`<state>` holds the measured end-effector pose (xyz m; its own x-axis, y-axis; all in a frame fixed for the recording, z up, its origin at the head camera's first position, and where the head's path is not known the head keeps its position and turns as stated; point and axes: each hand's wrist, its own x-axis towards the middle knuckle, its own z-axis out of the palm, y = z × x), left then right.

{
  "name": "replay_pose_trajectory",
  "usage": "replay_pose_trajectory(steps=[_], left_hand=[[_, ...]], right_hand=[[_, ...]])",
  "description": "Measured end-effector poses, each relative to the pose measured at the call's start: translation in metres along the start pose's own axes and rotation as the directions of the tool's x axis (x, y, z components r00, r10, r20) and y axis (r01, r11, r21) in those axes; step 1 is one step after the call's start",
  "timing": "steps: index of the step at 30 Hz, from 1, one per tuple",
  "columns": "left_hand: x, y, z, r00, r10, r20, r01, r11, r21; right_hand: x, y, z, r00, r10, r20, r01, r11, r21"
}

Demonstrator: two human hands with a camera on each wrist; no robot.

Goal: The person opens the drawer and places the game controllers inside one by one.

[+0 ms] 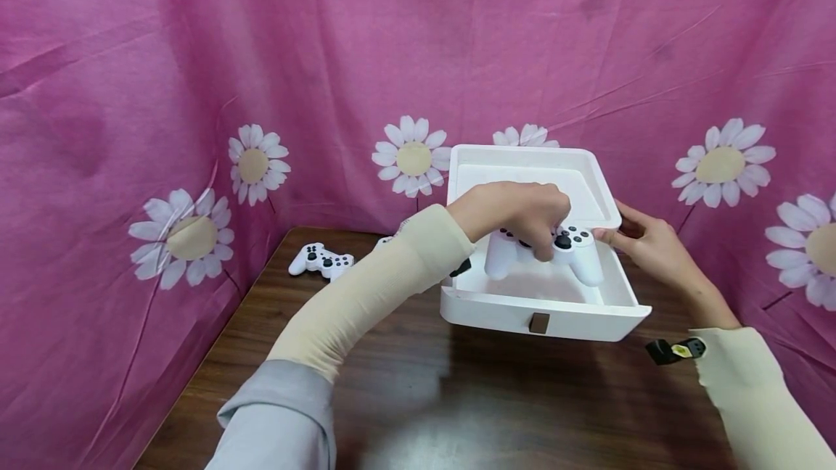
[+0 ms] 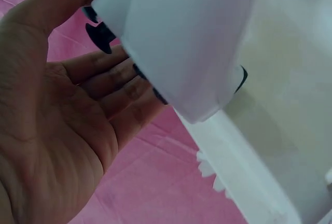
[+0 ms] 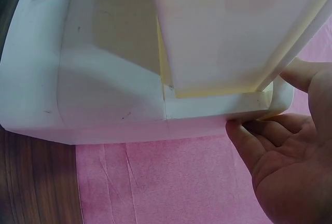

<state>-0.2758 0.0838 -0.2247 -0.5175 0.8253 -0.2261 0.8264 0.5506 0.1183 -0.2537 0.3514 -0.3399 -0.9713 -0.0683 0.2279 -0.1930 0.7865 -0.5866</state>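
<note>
A white drawer-like box (image 1: 490, 314) with a brown pull tab (image 1: 539, 323) on its front is tilted toward me at the right of the head view. My left hand (image 1: 525, 212) reaches into it and grips a white game controller (image 1: 583, 263) near its middle. In the left wrist view, thumb and fingers lie on either side of the controller (image 2: 181, 42). My right hand (image 1: 656, 249) holds the box's right wall, thumb over the rim. The right wrist view shows its fingers (image 3: 246, 146) against the outer side of the box (image 3: 114, 94).
Another white controller (image 1: 320, 261) lies on the brown wooden table (image 1: 405, 376) at the back left. Part of one more white item (image 1: 383, 241) shows behind my left forearm. A pink curtain (image 1: 339, 56) with daisies hangs close behind the table.
</note>
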Motion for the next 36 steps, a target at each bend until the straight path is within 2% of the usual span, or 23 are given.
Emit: replay_pose_trajectory(steps=[6, 11, 16, 25, 36], left_hand=[[0.013, 0.007, 0.009, 0.995, -0.065, 0.072, 0.066, 0.998, -0.011], [0.021, 0.01, 0.014, 0.987, -0.113, 0.112, 0.111, 0.994, 0.024], [0.026, 0.015, 0.019, 0.98, -0.13, 0.152, 0.121, 0.99, 0.066], [0.029, 0.022, 0.024, 0.954, -0.17, 0.248, 0.151, 0.984, 0.096], [0.029, 0.025, 0.029, 0.932, -0.236, 0.275, 0.204, 0.969, 0.141]], right_hand=[[-0.001, 0.001, 0.001, 1.0, 0.009, 0.001, -0.009, 1.0, 0.001], [-0.001, 0.002, 0.001, 1.0, 0.008, 0.001, -0.008, 1.0, 0.019], [-0.001, 0.003, 0.001, 1.0, -0.002, -0.004, 0.002, 0.999, 0.037], [-0.002, 0.003, 0.002, 1.0, -0.002, -0.003, 0.003, 0.999, 0.04], [0.0, 0.001, 0.003, 1.0, 0.002, 0.006, -0.002, 0.998, 0.059]])
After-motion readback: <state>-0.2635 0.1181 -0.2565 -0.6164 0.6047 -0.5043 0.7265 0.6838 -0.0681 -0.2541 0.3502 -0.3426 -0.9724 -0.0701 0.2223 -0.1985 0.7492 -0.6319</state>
